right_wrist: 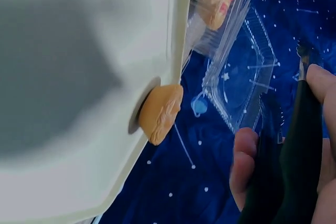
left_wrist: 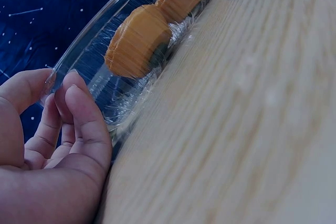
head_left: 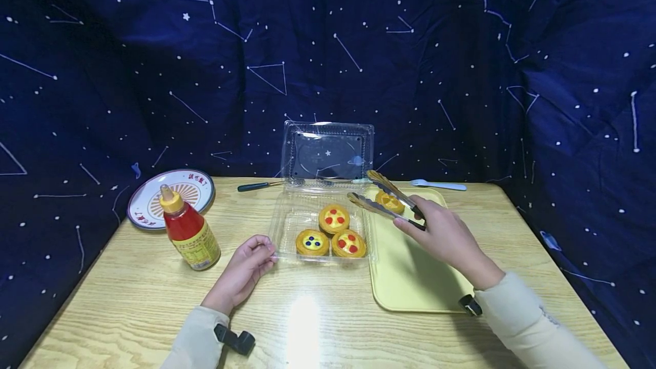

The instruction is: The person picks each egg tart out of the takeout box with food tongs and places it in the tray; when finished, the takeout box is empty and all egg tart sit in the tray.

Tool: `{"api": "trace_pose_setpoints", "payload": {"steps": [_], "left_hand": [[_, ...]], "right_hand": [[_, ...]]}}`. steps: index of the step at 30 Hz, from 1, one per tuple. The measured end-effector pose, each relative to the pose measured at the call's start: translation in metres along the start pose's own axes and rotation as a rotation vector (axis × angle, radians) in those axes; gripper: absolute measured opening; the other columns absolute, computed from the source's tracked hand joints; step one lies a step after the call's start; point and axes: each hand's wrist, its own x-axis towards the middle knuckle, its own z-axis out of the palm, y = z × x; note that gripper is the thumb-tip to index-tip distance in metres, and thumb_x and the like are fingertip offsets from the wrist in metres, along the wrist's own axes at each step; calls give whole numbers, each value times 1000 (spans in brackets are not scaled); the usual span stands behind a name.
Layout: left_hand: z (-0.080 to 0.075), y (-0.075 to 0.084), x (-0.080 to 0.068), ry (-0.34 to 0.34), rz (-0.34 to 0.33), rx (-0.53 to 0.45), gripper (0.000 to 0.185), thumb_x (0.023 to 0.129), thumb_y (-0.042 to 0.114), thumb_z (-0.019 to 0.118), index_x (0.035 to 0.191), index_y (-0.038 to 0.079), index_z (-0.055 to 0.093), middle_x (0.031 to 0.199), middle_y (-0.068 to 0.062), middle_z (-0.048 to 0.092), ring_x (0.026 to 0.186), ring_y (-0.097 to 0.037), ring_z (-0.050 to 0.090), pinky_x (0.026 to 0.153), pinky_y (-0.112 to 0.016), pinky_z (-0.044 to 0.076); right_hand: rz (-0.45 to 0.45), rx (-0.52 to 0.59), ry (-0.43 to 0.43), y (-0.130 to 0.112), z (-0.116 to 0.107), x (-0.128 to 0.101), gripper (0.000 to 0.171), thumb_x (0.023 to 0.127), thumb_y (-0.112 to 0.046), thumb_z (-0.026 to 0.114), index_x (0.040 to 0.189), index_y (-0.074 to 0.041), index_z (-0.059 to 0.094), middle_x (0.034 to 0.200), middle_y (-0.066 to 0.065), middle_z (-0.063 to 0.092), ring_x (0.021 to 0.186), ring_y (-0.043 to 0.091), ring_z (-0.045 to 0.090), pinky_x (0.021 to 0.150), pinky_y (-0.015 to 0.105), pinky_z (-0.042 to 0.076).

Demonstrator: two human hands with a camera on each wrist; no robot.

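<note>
Right hand (head_left: 447, 239) grips the tongs (head_left: 388, 201), their tips spread wide around a tart (head_left: 389, 202) sitting on the yellow tray (head_left: 410, 278), right of centre. Left hand (head_left: 246, 269), fingers loosely curled, steadies the clear box (head_left: 287, 226) mid-frame. That tart looks light and crumbly; pinch it gently across the ridged sides.

I sat at a pale wooden table (head_left: 154, 300), its grain catching a bright glare of overhead light near me. Behind and around it hung a dark blue cloth (head_left: 154, 73) printed with white stars and constellation lines.
</note>
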Motion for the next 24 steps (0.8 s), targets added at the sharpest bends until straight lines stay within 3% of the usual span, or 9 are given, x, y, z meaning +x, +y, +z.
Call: {"api": "trace_pose_setpoints", "payload": {"steps": [3, 7, 24], "left_hand": [[0, 0, 0, 1, 1, -5, 8, 98, 6, 58, 103, 8, 52, 92, -3, 59, 84, -13, 61, 76, -24, 53], [0, 0, 0, -4, 2, -10, 8, 98, 6, 59, 103, 8, 52, 93, -3, 59, 84, -13, 62, 76, -24, 53], [1, 1, -1, -15, 13, -16, 8, 98, 6, 59, 103, 8, 52, 92, -2, 60, 83, -12, 61, 75, -22, 53]], "right_hand": [[-3, 9, -21, -5, 3, 1, 66, 91, -66, 54, 132, -15, 55, 111, 9, 66, 96, 28, 62, 76, 51, 51], [-8, 18, -44, -12, 7, 3, 73, 90, -66, 55, 141, -13, 51, 132, 13, 60, 119, 37, 56, 93, 59, 46], [-85, -51, -93, -31, 22, 12, 69, 88, -58, 66, 134, -6, 58, 127, 13, 64, 107, 35, 64, 86, 54, 52]]}}
